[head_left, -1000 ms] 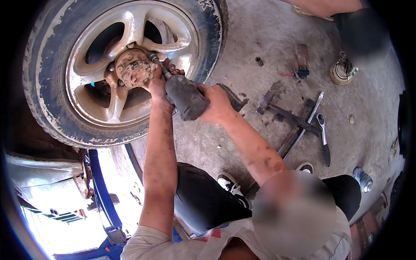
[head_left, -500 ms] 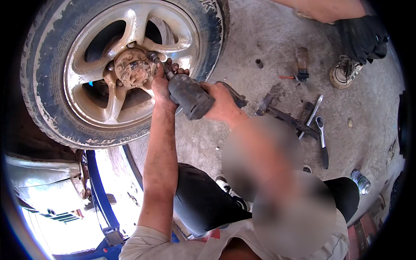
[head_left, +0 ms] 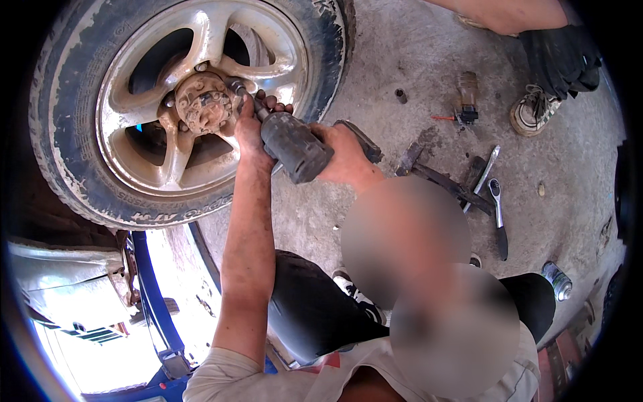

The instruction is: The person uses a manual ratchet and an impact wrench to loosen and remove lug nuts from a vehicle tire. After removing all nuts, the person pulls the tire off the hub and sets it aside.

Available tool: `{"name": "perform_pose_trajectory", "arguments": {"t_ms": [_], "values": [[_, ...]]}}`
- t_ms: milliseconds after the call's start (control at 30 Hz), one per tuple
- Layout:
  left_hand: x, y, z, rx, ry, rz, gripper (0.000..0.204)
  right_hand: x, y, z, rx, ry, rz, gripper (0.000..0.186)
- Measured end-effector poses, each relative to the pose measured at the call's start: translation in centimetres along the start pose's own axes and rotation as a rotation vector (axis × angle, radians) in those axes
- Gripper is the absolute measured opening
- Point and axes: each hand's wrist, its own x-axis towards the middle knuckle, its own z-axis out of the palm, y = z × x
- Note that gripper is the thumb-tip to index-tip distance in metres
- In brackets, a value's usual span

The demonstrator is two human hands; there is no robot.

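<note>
A dark cordless impact wrench (head_left: 295,147) lies across both my hands, its nose aimed at the wheel's middle. My left hand (head_left: 249,134) is wrapped round the front end, just behind the socket (head_left: 238,88). The socket sits against the wheel beside the rusty hub (head_left: 203,104); whether it covers a nut is hidden. My right hand (head_left: 343,153) grips the wrench's handle, with the battery (head_left: 360,139) showing beyond it. Several lug nuts ring the hub on the dirty silver rim (head_left: 120,110), inside a worn black tyre (head_left: 60,144).
On the concrete floor lie a hammer (head_left: 445,182), a ratchet (head_left: 496,201), a metal bar (head_left: 490,164), a loose socket (head_left: 400,96), an amber container (head_left: 467,94) and a can (head_left: 557,280). Another person's shoe (head_left: 534,110) stands at upper right. A blue metal frame (head_left: 157,295) rises lower left.
The wheel appears very slightly farther left in the picture. Both hands keep the same hold on the impact wrench, which has barely moved.
</note>
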Motion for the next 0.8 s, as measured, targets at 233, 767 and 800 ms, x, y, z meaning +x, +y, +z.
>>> {"name": "perform_pose_trajectory", "arguments": {"t_ms": [233, 767, 800], "values": [[-0.19, -0.05, 0.28, 0.001, 0.009, 0.013, 0.027, 0.01, -0.07, -0.12, -0.016, 0.001, -0.007, 0.043], [0.01, 0.04, 0.62, -0.033, -0.003, -0.022, 0.028, -0.21, 0.05, 0.22, 0.047, 0.033, -0.055, 0.047], [0.05, 0.13, 0.85, -0.050, 0.003, -0.029, 0.028, -0.27, -0.23, 0.13, 0.054, -0.003, -0.053, 0.047]]}}
